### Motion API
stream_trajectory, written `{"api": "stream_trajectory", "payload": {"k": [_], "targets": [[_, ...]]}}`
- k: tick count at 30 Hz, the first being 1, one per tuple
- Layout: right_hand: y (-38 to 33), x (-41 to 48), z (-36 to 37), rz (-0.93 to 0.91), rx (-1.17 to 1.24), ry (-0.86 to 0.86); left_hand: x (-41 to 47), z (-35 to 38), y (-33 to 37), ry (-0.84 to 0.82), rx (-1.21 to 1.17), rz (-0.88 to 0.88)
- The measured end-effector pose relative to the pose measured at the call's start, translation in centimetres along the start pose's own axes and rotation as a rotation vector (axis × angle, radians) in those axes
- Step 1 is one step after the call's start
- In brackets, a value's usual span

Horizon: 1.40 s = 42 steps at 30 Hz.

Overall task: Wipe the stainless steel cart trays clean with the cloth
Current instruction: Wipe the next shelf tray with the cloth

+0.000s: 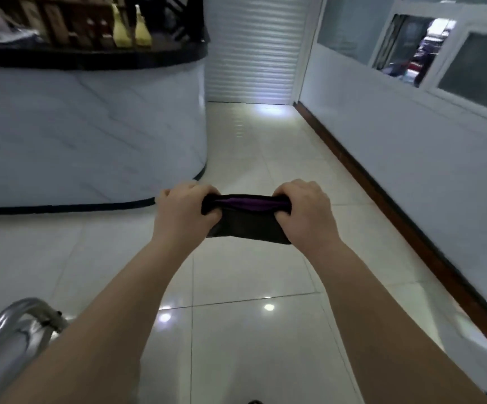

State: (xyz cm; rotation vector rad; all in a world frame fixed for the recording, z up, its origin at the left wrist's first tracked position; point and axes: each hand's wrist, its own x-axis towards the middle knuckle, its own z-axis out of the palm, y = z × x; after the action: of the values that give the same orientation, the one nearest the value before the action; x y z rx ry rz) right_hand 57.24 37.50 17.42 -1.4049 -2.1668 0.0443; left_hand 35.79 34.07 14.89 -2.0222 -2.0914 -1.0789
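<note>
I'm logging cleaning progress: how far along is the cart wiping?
Nothing shows as wiped. In hand: the left hand and right hand grip the dark cloth by its ends, above the floor. Left: the wiping itself; only a corner of the steel cart shows, at lower left, untouched.

- Both arms reach out in front of the person, over a glossy pale tiled floor (pixel 251 330).
- The left hand (pixel 182 212) and the right hand (pixel 305 212) each grip one end of a dark cloth (pixel 246 221), fingers curled round it.
- The cloth is stretched between them in the air, folded over, with a purple strip showing along its top edge.
- At the lower left corner stands the curved metal frame of the cart (pixel 18 322), well apart from the hands.
- To the left, a rounded white counter (pixel 90 126) with a black top carries bottles (pixel 131 27), blurred.
- To the right runs a white wall (pixel 411 158) with windows (pixel 475 68); a shutter (pixel 254 48) closes the far end.
</note>
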Motion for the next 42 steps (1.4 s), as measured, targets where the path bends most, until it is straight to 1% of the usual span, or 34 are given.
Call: {"api": "stream_trajectory", "payload": {"k": [5,10,14,19,24,29,34,38,42], "targets": [[-1.8,13.0,8.9,-0.156,0.162,-0.111,6.6,0.9,-7.4,0.05,0.168,-0.249],[-7.4,22.8,18.4,-0.323,0.283,-0.249,10.2,0.1,-16.4,0.133,0.283,-0.448],[-12.9,30.4,25.2,-0.475,0.327,-0.304,14.2,-0.9,-24.5,0.218,0.358,-0.537],[-18.4,38.8,31.8,-0.563,0.298,-0.384,19.7,-1.5,-32.3,0.271,0.367,-0.656],[-23.6,45.6,37.3,-0.658,0.341,-0.39,23.7,-2.1,-38.8,0.326,0.428,-0.771],[-30.9,50.8,44.3,-0.818,0.412,-0.488,25.5,-3.4,-45.3,0.394,0.489,-0.996],[-39.7,54.5,50.2,-1.1,0.529,-0.598,25.5,-5.1,-50.3,0.585,0.586,-1.245],[-46.6,54.8,53.2,-1.3,0.574,-0.692,24.7,-6.6,-52.1,0.668,0.672,-1.437],[-53.2,52.0,55.1,-1.5,0.583,-0.777,21.7,-8.2,-53.2,0.719,0.758,-1.604]]}}
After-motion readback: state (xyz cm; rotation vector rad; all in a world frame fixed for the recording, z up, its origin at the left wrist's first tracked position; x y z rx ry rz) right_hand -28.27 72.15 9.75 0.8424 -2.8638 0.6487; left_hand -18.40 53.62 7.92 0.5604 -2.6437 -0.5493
